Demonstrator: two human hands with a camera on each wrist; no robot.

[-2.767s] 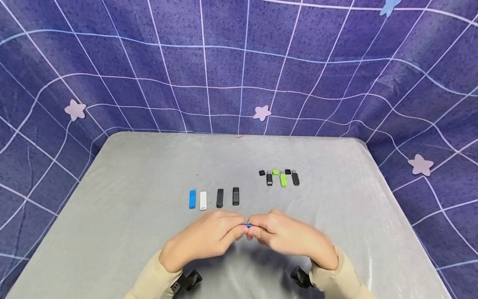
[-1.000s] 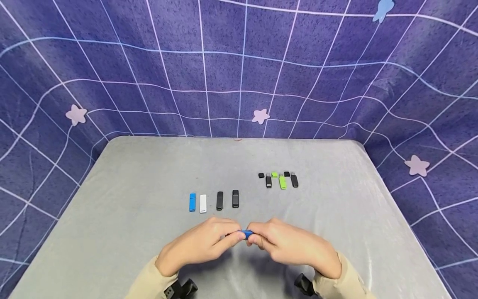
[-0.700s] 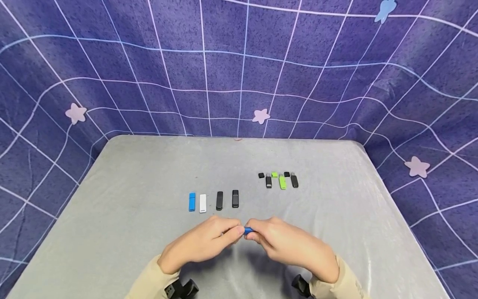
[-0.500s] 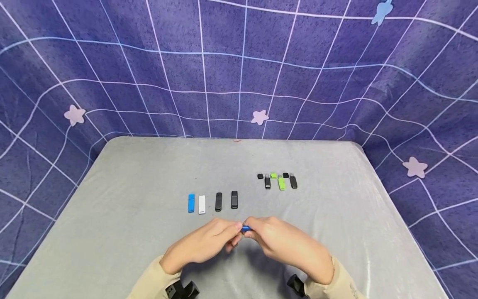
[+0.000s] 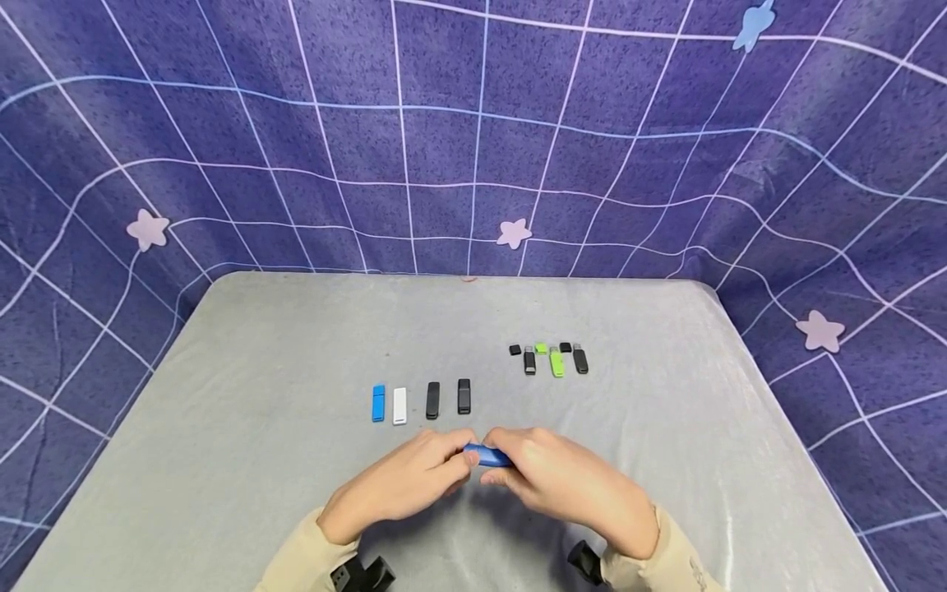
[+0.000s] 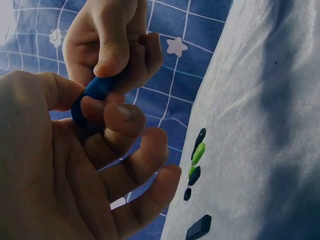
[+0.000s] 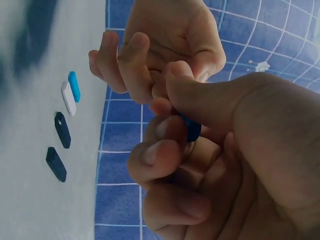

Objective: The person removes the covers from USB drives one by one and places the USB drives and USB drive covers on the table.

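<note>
A dark blue USB stick [image 5: 489, 455] is held above the front of the table between both hands. My left hand [image 5: 407, 481] pinches its left end between thumb and index finger; the other fingers are loosely spread in the left wrist view. Around its right end curl the fingers of my right hand [image 5: 565, 481], with the thumb along it. In the right wrist view only a small part of the blue stick [image 7: 192, 129] shows between the fingers, and I cannot tell whether its cap is on.
On the grey tabletop [image 5: 281, 345] a capped light blue stick [image 5: 378, 404], a white one [image 5: 399, 406] and two black ones [image 5: 432, 400] stand in a row. Farther right lie two uncapped black sticks [image 5: 580, 359] and a green one [image 5: 557, 363], caps beside them.
More of the blue USB stick shows between the hands now, and it has turned slightly. The fingers of both hands have shifted on it. The sticks on the table stay in place.
</note>
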